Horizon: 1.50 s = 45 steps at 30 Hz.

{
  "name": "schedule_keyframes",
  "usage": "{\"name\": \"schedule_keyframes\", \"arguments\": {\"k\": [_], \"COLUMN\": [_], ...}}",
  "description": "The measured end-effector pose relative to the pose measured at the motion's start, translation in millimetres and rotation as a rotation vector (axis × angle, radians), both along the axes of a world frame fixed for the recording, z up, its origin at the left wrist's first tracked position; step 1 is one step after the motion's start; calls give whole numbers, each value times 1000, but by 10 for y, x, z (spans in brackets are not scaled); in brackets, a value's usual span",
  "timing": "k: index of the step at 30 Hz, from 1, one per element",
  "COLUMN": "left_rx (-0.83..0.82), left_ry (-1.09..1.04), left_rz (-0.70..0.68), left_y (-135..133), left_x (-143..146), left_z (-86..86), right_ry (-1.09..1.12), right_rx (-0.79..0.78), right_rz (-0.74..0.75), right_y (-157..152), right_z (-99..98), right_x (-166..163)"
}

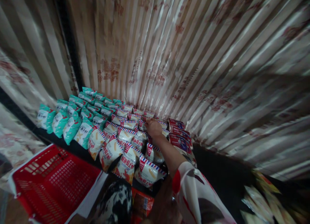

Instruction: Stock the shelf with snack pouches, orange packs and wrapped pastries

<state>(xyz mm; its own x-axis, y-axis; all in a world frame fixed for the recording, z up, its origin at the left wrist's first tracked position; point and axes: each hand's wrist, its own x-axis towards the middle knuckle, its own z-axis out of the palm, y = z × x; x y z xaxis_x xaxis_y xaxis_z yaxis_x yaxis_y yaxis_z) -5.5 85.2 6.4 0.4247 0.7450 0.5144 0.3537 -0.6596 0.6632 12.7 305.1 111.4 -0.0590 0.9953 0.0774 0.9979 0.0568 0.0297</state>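
My right hand stretches over the rows of white snack bags with red lettering and striped top edges. Its fingers are curled down at the top of one of the bags toward the back; the fingertips are partly hidden. Low in the view, a dim, blurred shape beneath my right sleeve looks like my left hand, with its fingers unclear. Beside it is an orange-red packet with a barcode label; whether the hand holds it I cannot tell.
Teal snack bags stand in rows on the left of the dark shelf. Dark red packets are stacked to the right. A red plastic basket sits at lower left. Pale packages lie at lower right. Pleated printed sheeting hangs behind.
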Motion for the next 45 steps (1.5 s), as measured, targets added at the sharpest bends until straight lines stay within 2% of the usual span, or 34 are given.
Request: {"name": "schedule_keyframes", "arguments": {"k": [6,10,14,18,21,25,29,34,40,45], "left_rx": [-120,-37,125,119,59,41,79,49,1,-234], "left_ry": [-60,47,114,163,183,197,195,145,84,-38], "left_rz": [-16,17,73,47,-4,-17,13,9,23,62], "left_y": [-17,-59,-104,-122,-130,-159,-180,-178,-196,-183], "left_x": [-69,-116,-103,-138,-200,-237,-212,-167,-69,88], "left_z": [27,77,98,182,261,301,281,211,13,-59], "right_ry": [25,105,200,237,279,337,369,357,239,96], "right_rx": [61,180,208,215,224,238,241,237,181,122], "right_rz": [43,141,166,94,119,197,244,261,283,309], "right_y": [-84,-190,-354,-608,-833,-1081,-1199,-1124,-721,-306], "right_z": [80,211,291,279,245,211,208,193,129,104], "right_x": [27,203,557,917,1081,1141,1085,926,612,335]}}
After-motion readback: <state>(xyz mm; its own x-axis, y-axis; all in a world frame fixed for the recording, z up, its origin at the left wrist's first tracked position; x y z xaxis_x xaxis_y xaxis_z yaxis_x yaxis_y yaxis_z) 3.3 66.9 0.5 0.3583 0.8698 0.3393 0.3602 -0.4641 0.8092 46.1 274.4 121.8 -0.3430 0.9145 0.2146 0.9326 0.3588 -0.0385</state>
